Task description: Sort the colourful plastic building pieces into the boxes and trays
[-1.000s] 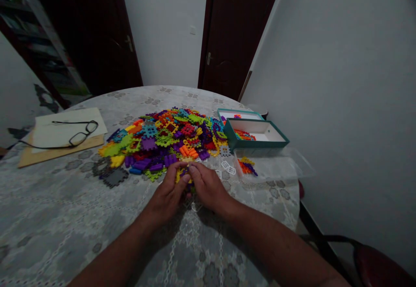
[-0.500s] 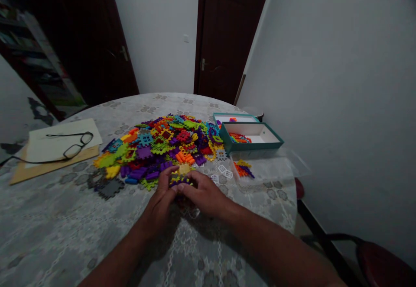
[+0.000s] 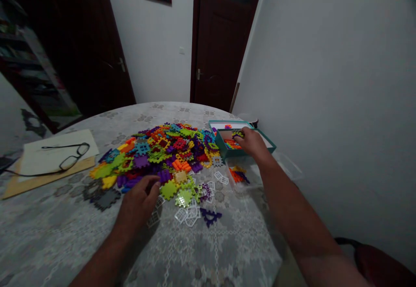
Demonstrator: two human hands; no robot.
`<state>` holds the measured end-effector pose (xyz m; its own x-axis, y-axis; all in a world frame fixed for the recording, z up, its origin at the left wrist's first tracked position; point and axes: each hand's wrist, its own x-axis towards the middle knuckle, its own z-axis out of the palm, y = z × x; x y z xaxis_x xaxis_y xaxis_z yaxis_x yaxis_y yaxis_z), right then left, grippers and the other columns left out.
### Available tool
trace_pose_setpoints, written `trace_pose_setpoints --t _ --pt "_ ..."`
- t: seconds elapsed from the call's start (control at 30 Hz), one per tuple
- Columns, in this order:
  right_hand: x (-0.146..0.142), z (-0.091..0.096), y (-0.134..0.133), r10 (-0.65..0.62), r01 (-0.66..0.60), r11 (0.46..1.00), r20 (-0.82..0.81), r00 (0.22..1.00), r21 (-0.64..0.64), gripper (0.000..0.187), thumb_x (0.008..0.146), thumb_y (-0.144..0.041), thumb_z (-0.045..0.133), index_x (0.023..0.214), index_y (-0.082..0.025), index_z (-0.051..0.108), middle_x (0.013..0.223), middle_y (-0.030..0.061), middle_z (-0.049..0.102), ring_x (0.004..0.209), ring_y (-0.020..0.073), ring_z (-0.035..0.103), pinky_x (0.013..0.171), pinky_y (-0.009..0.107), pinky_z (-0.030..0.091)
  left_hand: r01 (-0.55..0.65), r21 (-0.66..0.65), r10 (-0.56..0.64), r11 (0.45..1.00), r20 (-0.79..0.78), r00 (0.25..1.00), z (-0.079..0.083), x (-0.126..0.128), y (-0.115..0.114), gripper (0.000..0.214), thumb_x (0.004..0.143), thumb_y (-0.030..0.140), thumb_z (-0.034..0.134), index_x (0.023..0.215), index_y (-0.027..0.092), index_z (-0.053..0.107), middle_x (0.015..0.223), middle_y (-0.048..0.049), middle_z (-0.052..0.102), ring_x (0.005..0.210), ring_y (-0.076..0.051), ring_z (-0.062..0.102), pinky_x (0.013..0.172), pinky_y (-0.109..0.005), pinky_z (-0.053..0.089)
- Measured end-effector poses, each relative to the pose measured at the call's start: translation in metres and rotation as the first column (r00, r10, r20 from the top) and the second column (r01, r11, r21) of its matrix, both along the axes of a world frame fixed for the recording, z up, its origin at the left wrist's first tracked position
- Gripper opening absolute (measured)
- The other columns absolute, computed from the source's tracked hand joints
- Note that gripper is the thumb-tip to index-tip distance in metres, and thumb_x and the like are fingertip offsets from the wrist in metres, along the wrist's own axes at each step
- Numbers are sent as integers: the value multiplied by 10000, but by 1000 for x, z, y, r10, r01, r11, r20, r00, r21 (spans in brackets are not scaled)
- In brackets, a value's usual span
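My right hand (image 3: 251, 141) is closed on several yellow-green and purple toothed plastic building pieces (image 3: 238, 134), held over the teal box (image 3: 232, 152). Orange and other coloured pieces lie inside that box. Over the near edge of the colourful heap of building pieces (image 3: 159, 144) is my left hand (image 3: 139, 198), its fingers curled loosely with the thumb apart; I see nothing in it. Just right of it lie lime-green toothed plates (image 3: 169, 190), a pale yellow square (image 3: 180, 176) and white lattice pieces (image 3: 191, 213). A dark purple triangular piece (image 3: 210, 217) lies nearer me.
Behind the teal box stands a second shallow box (image 3: 212, 124). A clear plastic tray (image 3: 260, 176) with orange, yellow and purple pieces sits in front. Glasses (image 3: 73, 157) rest on paper (image 3: 35, 153) at the left. A wall (image 3: 325, 83) rises on the right.
My hands have come apart. The right hand has moved right and forward to the teal box with the pieces; the left has shifted left. Small pieces formerly under my hands now show.
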<state>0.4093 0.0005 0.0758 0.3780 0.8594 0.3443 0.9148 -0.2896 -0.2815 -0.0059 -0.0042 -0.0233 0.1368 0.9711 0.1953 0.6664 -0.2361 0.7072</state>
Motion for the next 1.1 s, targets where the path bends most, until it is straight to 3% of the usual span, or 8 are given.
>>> trace_pose_setpoints --t 0.13,0.3,0.43,0.57,0.67,0.77,0.93,1.1 --pt "5 -10 45 -27 30 991 22 999 -129 303 990 -331 733 1229 -147 750 1255 192 796 1165 289 732 920 306 494 66 59 -64 996 -39 997 -4 2 -1 354 982 488 511 1043 231 747 999 -85 822 906 -285 775 851 -386 567" --pt "-4 -15 63 24 -26 997 -22 999 -74 343 997 -185 659 1329 -160 740 1340 138 790 1209 240 734 983 280 505 111 53 -106 992 -74 992 -5 0 1 347 1001 467 488 1032 232 743 978 -78 823 907 -278 777 835 -374 559" --pt "-21 -15 39 68 -66 997 -57 996 34 309 1052 -208 534 1236 -167 779 1263 122 809 1190 254 737 1015 330 521 132 50 -126 990 -115 985 -6 -2 1 329 1005 438 489 1052 221 733 1007 -88 815 945 -279 768 841 -374 543" --pt "-52 -19 -9 322 -283 943 -266 909 173 254 1034 -278 571 1154 -213 785 1117 71 824 963 227 773 878 340 577 161 89 -147 983 -150 978 -12 -1 0 305 1009 396 484 1059 213 723 1050 -106 796 984 -282 744 887 -392 538" --pt "-80 -28 -42 470 -490 871 -350 810 37 218 1033 -280 612 1175 -240 773 1114 62 825 928 215 773 864 346 586 192 105 -171 976 -182 968 -18 2 0 303 1009 378 500 1099 192 722 1072 -128 770 1008 -297 725 901 -415 543" --pt "-103 -43 -61 542 -596 795 -312 781 -111 240 1030 -235 637 1238 -247 756 1193 80 816 1061 239 767 962 379 577 223 138 -193 965 -205 959 -23 5 -3 305 996 360 539 1154 181 729 1118 -140 744 1060 -310 710 930 -429 553" --pt "-124 -65 -70 557 -587 734 -190 808 -342 458 986 -273 740 1440 -251 679 1458 127 708 1318 294 684 1113 393 515 245 120 -214 962 -224 951 -22 10 -10 371 967 348 636 1307 224 717 1303 -133 715 1181 -307 693 1003 -431 563" --pt "-133 -71 -70 573 -587 673 -184 798 -450 633 948 -321 773 1549 -248 588 1469 139 657 1259 298 692 1062 369 520 237 53 -213 970 -289 933 -19 14 -14 482 937 314 710 1412 241 674 1353 -128 701 1235 -319 677 996 -422 561"
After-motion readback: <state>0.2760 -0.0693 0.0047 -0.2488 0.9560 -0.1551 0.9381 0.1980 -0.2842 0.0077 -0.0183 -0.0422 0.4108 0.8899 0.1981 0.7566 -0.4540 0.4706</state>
